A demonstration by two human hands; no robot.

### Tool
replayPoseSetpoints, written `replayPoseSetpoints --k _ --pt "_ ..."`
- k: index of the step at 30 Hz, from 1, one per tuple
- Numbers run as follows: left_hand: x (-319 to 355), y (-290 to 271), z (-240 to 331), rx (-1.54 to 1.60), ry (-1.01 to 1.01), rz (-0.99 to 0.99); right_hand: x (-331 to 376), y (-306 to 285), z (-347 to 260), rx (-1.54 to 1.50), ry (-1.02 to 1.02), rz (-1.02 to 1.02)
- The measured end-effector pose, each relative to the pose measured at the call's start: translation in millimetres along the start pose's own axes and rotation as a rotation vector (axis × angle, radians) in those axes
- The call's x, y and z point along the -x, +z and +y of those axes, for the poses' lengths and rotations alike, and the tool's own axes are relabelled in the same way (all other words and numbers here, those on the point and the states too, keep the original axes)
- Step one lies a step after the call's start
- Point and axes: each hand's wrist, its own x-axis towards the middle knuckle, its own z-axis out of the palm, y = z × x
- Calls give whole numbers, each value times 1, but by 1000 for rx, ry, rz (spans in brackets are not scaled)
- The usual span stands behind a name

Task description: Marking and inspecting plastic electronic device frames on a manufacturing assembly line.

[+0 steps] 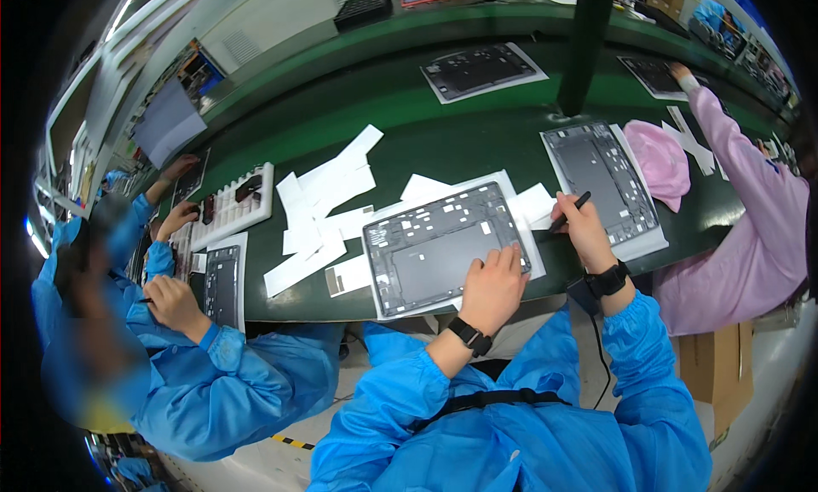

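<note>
On green bench: left hand (pixel 492 289) presses flat grey tablet shell (pixel 443 247).

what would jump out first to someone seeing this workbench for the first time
A dark grey tablet back shell lies on white sheets at the near edge of the green conveyor bench, the left hand pressing flat on its lower right corner. The right hand pinches a thin black stylus-like tool just right of it. White paper strips litter the bench to the left.
</note>
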Motion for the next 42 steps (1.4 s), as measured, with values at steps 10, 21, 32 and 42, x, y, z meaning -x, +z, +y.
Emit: replayPoseSetpoints --k 10,21,32,42 --pt "53 -83 -102 85 -827 148 5 50 -19 1063 -199 -141" --pt "65 -60 -159 29 -871 -33 13 66 -12 1162 -269 -58" --pt "-41 -184 -294 569 -663 385 -76 123 -142 860 -472 -104" --pt "-125 -144 -544 -420 -279 -1 -289 290 -106 1007 -427 -236"
